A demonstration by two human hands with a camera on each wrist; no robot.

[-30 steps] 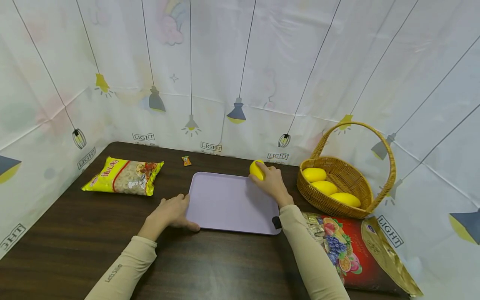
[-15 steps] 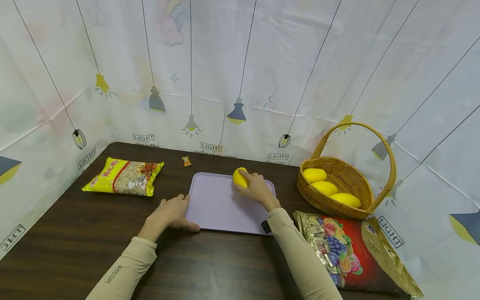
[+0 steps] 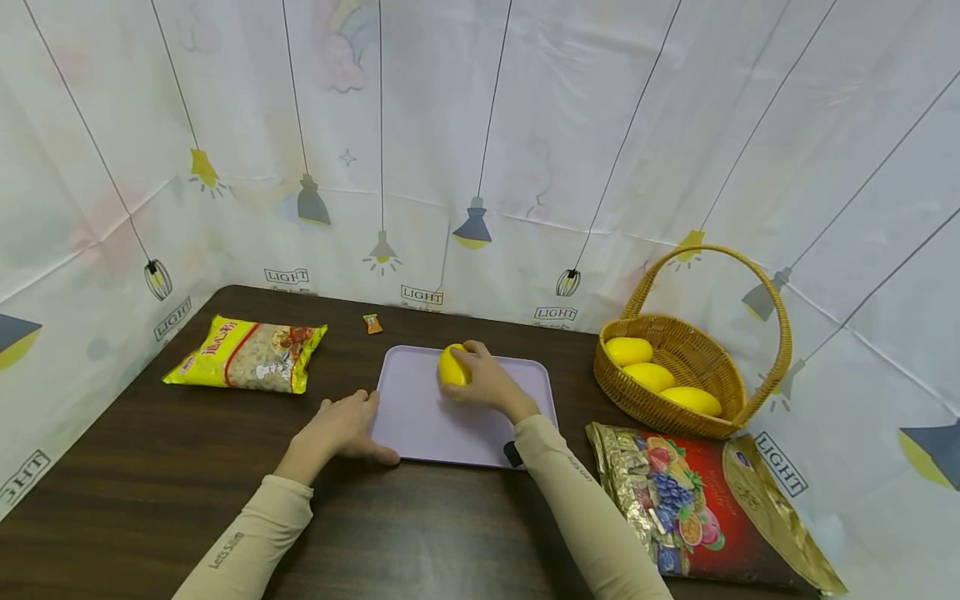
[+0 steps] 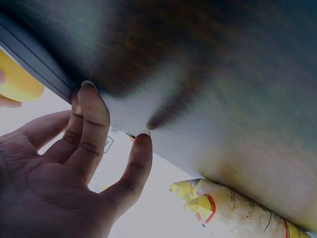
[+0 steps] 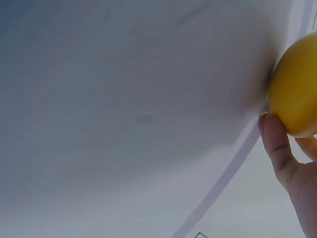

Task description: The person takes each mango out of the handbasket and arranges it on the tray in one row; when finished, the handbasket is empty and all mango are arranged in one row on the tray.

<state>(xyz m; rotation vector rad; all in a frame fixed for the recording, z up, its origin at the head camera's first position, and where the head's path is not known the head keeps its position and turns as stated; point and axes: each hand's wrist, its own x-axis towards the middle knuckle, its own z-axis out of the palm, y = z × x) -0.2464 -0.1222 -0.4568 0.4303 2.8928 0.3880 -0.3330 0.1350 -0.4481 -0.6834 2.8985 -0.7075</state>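
Note:
My right hand (image 3: 487, 385) grips a yellow mango (image 3: 453, 368) over the back part of the lilac tray (image 3: 427, 417). In the right wrist view the mango (image 5: 294, 89) casts a shadow on the tray surface; whether it touches there I cannot tell. At the tray's left side my left hand (image 3: 341, 429) rests with its fingers loosely spread and its thumb by the near left corner. The left wrist view shows the fingers (image 4: 94, 116) of that hand against the dark tabletop beside the tray rim (image 4: 34, 54), holding nothing.
A wicker basket (image 3: 705, 358) with three more mangoes (image 3: 651, 377) stands at the right. In front of it lies a red and gold bag (image 3: 720, 500). A yellow snack bag (image 3: 251, 354) is at the left. A small wrapped candy (image 3: 372, 323) lies behind the tray.
My right hand has carried the mango leftward and slightly nearer, from the tray's back right corner to left of its middle. My left hand has stayed at the tray's left edge.

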